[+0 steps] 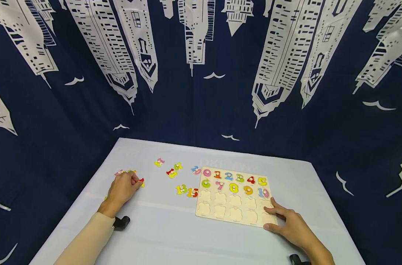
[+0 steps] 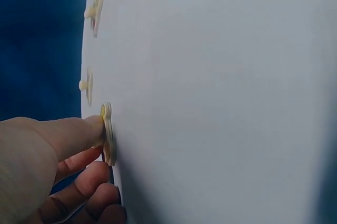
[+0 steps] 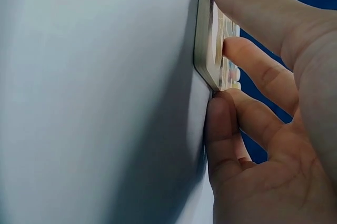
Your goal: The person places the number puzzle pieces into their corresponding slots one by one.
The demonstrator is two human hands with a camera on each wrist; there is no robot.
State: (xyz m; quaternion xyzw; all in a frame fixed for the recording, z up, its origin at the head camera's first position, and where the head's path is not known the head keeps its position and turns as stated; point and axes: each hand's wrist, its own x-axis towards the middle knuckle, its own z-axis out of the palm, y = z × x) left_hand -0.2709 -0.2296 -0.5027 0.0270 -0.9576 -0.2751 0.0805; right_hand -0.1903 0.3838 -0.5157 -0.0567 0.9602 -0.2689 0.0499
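Note:
In the head view my left hand (image 1: 123, 187) is at the left of the table, thumb and fingertips pinching a red and yellow number puzzle piece (image 1: 142, 183). The left wrist view has this piece (image 2: 108, 137) edge-on at the thumb tip, close to the tabletop. My right hand (image 1: 291, 224) holds the near right corner of a wooden number puzzle board (image 1: 211, 210). Its thumb lies at the near edge, with a finger over the board's face and others against the side. The colored numbers 0 to 10 fill the upper rows; the lower rows show bare recesses.
Loose pieces lie left of the board: a 13 (image 1: 181, 189), a 15 (image 1: 192, 192), a blue and pink piece (image 1: 196, 170) by its corner, and several farther back. A pink piece (image 1: 119, 172) lies just behind my left hand. A dark cloth (image 1: 194, 110) hangs behind the white table (image 1: 161, 228).

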